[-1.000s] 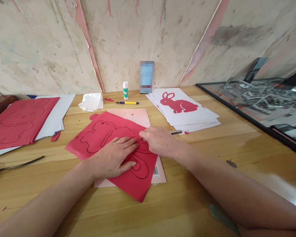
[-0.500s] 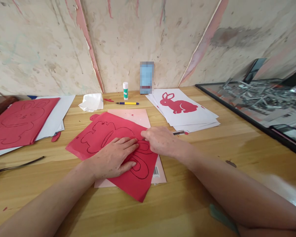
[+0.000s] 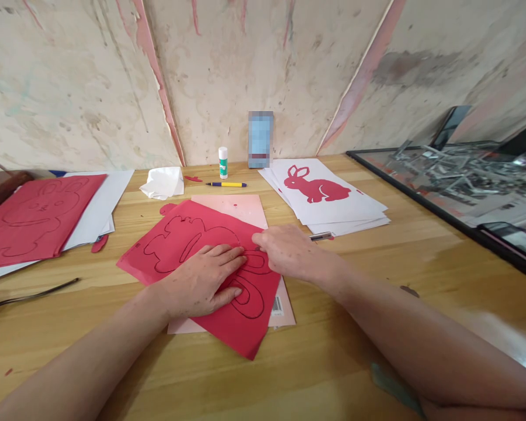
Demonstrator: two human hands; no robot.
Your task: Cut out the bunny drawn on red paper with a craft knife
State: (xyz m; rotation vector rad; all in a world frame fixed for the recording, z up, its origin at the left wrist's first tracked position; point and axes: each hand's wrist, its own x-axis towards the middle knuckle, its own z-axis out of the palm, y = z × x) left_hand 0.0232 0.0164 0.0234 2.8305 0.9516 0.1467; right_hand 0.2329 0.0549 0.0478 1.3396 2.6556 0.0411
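Note:
A red paper sheet (image 3: 179, 240) with a rabbit outline drawn in black lies tilted on a pink mat (image 3: 241, 207) in the middle of the wooden table (image 3: 342, 351). My left hand (image 3: 201, 280) lies flat on the sheet, fingers stretched out and pressing it down. My right hand (image 3: 287, 251) is closed at the sheet's right edge, fingertips down on the outline beside my left fingers. A thin metal-ended tool (image 3: 321, 236) sticks out from under this hand to the right; its tip is hidden.
White sheets topped by a red rabbit cut-out (image 3: 318, 188) lie at back right. A glue stick (image 3: 222, 161), pen (image 3: 226, 184) and crumpled tissue (image 3: 163, 181) sit near the wall. Another red outlined sheet (image 3: 35, 213) lies on white paper at left. A black-framed panel (image 3: 460, 181) runs along the right.
My right hand has slid a little to the right along the outline, and the tool's metal end moved with it. My left hand has stayed in place.

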